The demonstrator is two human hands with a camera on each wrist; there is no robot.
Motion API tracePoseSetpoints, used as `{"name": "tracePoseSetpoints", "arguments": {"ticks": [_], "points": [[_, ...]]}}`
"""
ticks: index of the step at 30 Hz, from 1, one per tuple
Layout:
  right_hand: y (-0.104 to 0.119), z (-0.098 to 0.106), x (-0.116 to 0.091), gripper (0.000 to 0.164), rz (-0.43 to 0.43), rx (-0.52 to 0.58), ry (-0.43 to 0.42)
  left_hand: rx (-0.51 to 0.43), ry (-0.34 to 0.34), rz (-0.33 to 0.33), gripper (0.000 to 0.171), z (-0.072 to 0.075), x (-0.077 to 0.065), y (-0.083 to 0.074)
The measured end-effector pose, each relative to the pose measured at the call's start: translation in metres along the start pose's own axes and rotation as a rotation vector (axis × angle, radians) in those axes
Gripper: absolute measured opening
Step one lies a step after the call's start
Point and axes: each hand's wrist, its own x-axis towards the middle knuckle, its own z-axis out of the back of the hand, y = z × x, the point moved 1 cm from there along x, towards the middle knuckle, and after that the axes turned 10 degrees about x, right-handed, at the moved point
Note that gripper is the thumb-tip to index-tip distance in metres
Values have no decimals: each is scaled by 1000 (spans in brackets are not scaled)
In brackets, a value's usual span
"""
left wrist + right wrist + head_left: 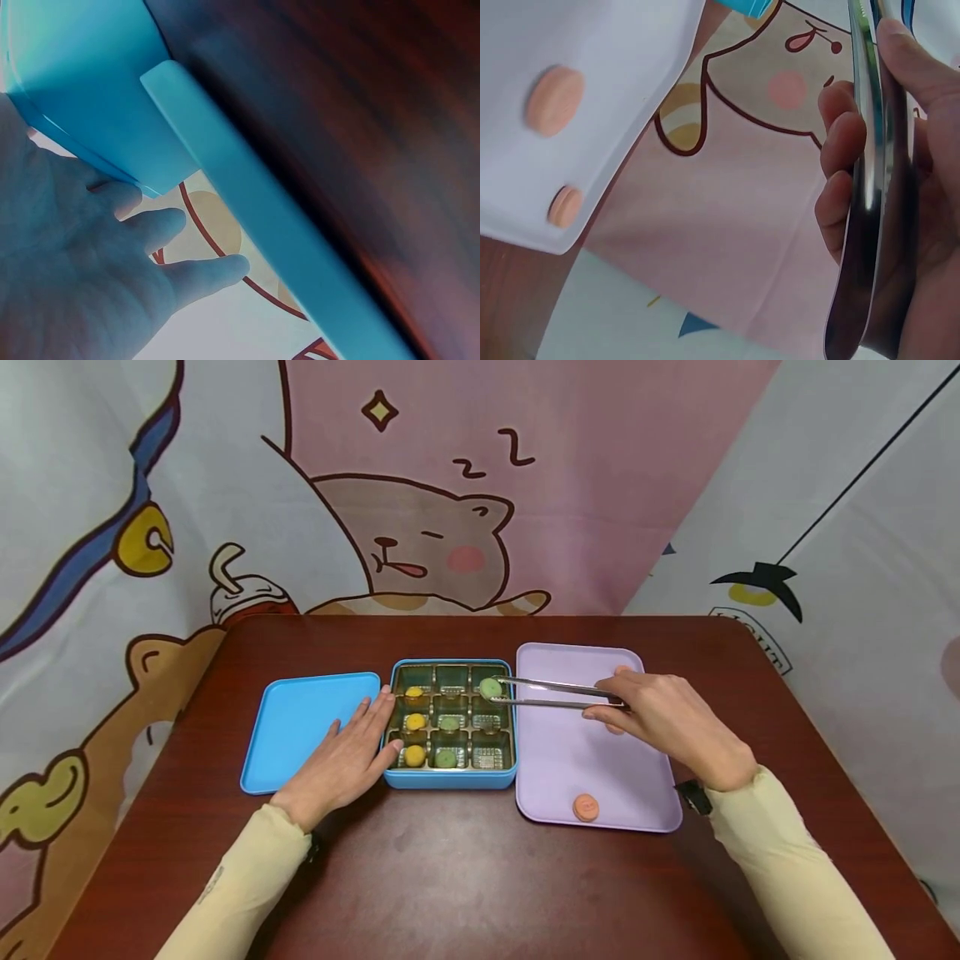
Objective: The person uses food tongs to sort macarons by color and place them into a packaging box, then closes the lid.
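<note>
My right hand (pixel 667 718) grips metal tongs (pixel 562 693), its thumb and fingers along both arms in the right wrist view. Between the tong tips is a green macaron (pixel 491 688), over the back right compartment of a blue box (pixel 450 781). My left hand (pixel 341 764) lies with fingers extended against the box's left side, the thumb at its front left. In the gold divided insert, yellow macarons (pixel 415 756) fill the left column. Green macarons (pixel 446 758) sit in the middle column's front and middle compartments.
A lilac tray (pixel 555 777) stands right of the box, with an orange macaron (pixel 586 807) near its front edge and others partly hidden behind my right hand. A blue lid (pixel 292 718) lies to the left, partly under my left hand. Patterned cloth hangs behind the brown table (pixel 450 877).
</note>
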Motion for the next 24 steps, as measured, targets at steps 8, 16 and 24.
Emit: {"name": "tracePoseSetpoints", "arguments": {"ticks": [8, 16, 24], "points": [[8, -8, 24, 27, -13, 12, -12, -5, 3, 6, 76, -1, 0, 0], [12, -15, 44, 33, 4, -26, -12, -4, 4, 5, 76, 0, 1, 0], [17, -23, 58, 34, -12, -81, 13, -7, 9, 13, 76, 0, 0, 0]]}}
